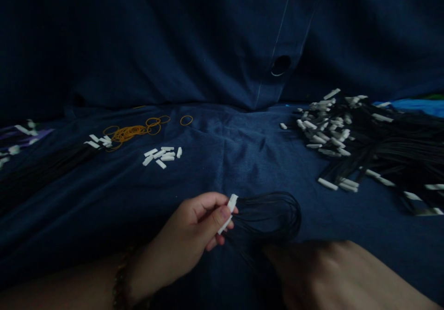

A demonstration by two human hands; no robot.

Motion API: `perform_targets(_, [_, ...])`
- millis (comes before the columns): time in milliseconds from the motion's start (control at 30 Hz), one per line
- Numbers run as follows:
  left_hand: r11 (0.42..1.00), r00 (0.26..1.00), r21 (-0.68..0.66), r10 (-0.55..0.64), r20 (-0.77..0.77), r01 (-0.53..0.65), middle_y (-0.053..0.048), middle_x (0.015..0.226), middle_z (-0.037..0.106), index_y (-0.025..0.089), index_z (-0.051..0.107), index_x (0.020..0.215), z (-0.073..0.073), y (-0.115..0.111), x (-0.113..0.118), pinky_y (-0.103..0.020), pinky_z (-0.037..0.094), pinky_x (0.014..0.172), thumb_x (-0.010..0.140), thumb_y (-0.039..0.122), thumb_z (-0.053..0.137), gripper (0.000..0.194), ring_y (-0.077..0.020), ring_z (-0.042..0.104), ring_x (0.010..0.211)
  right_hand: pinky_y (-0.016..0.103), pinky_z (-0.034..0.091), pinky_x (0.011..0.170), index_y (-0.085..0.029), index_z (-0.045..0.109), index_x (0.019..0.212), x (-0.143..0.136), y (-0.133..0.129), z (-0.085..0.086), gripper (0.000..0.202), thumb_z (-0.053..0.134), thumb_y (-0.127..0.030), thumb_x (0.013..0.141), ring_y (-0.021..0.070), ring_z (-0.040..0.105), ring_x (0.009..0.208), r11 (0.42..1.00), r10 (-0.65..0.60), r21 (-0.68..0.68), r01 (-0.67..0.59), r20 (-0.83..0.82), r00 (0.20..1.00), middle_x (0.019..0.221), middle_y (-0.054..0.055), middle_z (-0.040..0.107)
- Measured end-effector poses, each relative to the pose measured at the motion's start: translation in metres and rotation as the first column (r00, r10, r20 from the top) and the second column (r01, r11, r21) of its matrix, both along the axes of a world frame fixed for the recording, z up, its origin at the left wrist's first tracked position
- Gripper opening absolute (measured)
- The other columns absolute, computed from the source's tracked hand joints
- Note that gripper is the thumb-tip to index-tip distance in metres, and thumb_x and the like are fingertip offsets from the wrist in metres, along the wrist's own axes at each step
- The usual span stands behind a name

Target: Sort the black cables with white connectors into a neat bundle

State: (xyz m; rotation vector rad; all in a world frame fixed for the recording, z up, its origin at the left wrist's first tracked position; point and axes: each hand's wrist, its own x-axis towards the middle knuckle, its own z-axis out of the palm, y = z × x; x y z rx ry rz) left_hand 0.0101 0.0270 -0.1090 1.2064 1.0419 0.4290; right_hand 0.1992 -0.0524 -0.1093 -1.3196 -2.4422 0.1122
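Note:
My left hand (204, 224) pinches a white plastic connector (232, 202) between thumb and fingers. Thin black wires (291, 213) run from the connector and loop round to the right. Low on the right, my right hand (322, 268) is dark and smeared by motion, close to the lower side of the wire loop. Its fingers are hidden, so whether it holds the wires cannot be made out. Beyond my left hand lies a small group of loose white connectors (163, 155).
Orange rubber bands (133, 134) lie at the back left. Beside them is a bundle of black wires (45, 164) with white ends. A large heap of black wires (388, 148) with white connectors spreads over the right. Dark blue cloth (239, 162) covers the surface.

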Motion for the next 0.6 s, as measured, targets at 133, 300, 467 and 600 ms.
perform_targets(133, [1.0, 1.0, 0.01, -0.009, 0.006, 0.009, 0.001, 0.073, 0.055, 0.016, 0.057, 0.087, 0.0, -0.001, 0.001, -0.018, 0.037, 0.05, 0.082, 0.038, 0.053, 0.023, -0.0075, 0.047, 0.057, 0.025, 0.036, 0.041, -0.022, 0.057, 0.074, -0.01, 0.009, 0.014, 0.022, 0.041, -0.008, 0.073, 0.0114, 0.053, 0.045, 0.997, -0.016, -0.078, 0.013, -0.039, 0.999, 0.064, -0.003, 0.061])
perform_targets(300, [1.0, 1.0, 0.02, -0.019, 0.004, 0.019, 0.001, 0.071, 0.054, 0.016, 0.056, 0.084, 0.0, -0.002, 0.002, -0.017, 0.037, 0.049, 0.082, 0.04, 0.052, 0.024, -0.0075, 0.047, 0.056, 0.025, 0.044, 0.054, -0.022, 0.059, 0.078, -0.012, 0.009, 0.014, 0.012, 0.049, -0.015, 0.078, 0.0138, 0.059, 0.06, 0.997, -0.024, -0.069, 0.018, -0.078, 0.997, 0.074, -0.003, 0.062])
perform_targets(467, [0.997, 0.999, 0.061, -0.037, 0.011, 0.036, 0.002, 0.071, 0.054, 0.016, 0.055, 0.084, -0.001, -0.004, 0.002, -0.016, 0.037, 0.047, 0.083, 0.036, 0.052, 0.02, -0.0071, 0.046, 0.056, 0.023, 0.041, 0.052, -0.021, 0.06, 0.078, -0.011, 0.01, 0.013, 0.025, 0.038, -0.01, 0.082, 0.0116, 0.057, 0.056, 0.99, 0.001, -0.137, -0.017, -0.117, 0.993, 0.067, -0.002, 0.059])
perform_targets(600, [0.997, 0.999, 0.068, -0.046, 0.011, 0.045, 0.003, 0.071, 0.053, 0.016, 0.054, 0.083, 0.0, -0.004, 0.003, -0.016, 0.037, 0.047, 0.085, 0.033, 0.05, 0.018, -0.0062, 0.046, 0.055, 0.024, 0.041, 0.053, -0.021, 0.06, 0.076, -0.014, 0.011, 0.011, 0.019, 0.044, -0.012, 0.08, 0.0118, 0.057, 0.057, 0.99, -0.038, -0.138, 0.017, -0.151, 0.988, 0.068, -0.003, 0.06])
